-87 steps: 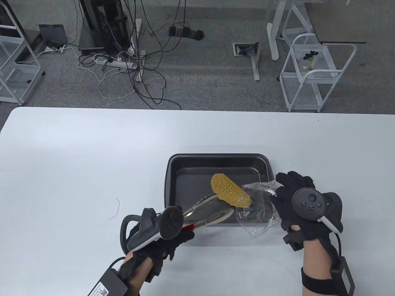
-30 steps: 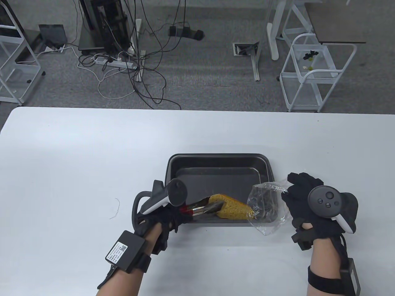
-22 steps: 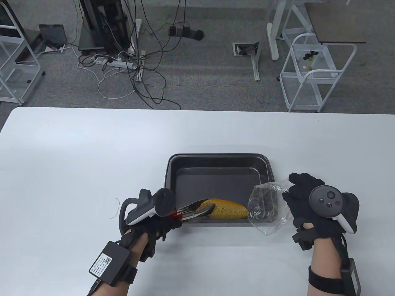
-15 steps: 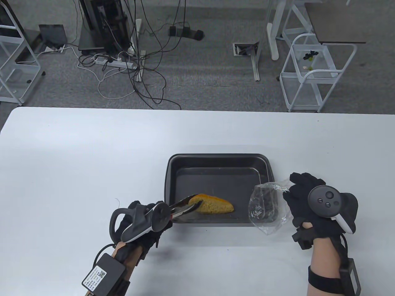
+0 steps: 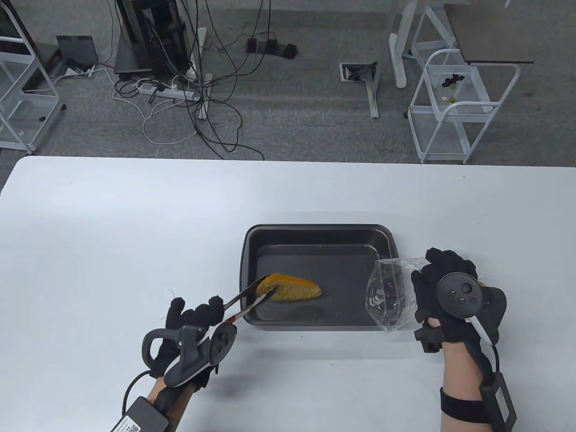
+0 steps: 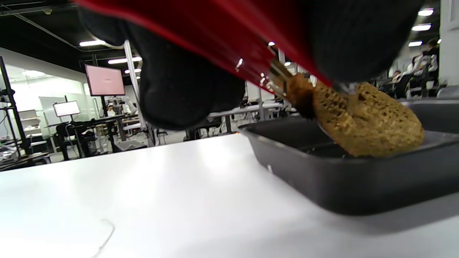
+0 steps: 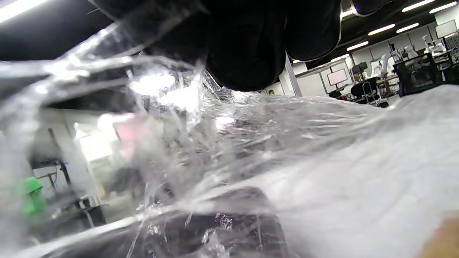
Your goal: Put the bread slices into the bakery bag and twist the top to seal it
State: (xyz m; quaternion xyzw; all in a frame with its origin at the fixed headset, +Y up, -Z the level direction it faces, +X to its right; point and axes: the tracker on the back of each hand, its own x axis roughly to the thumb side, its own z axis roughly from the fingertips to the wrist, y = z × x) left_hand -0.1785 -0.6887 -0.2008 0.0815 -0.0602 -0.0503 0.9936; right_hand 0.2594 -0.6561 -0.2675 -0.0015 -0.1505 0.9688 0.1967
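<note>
One yellow-brown bread slice [image 5: 292, 288] [image 6: 373, 122] lies tilted in the left part of the black baking tray [image 5: 315, 227] [image 6: 358, 182]. Metal tongs [image 5: 245, 303] with red handles [image 6: 215, 32] have their tips around the slice's left end. My left hand [image 5: 202, 315] grips the tongs just off the tray's near-left corner. My right hand [image 5: 425, 274] holds a crumpled clear bakery bag [image 5: 389, 292] [image 7: 251, 143] at the tray's right end, its mouth facing the slice. A brownish patch shows at the lower right edge of the right wrist view; what it is I cannot tell.
The white table [image 5: 112, 225] spreads wide to the left and behind the tray. A thin thread [image 5: 170, 293] lies beside my left hand. Beyond the far edge are floor cables [image 5: 180, 90] and a white cart [image 5: 454, 108].
My left hand has drawn back left and toward me, pulling the tongs and slice away from the bag mouth to the tray's left part. My right hand shifted slightly left with the bag.
</note>
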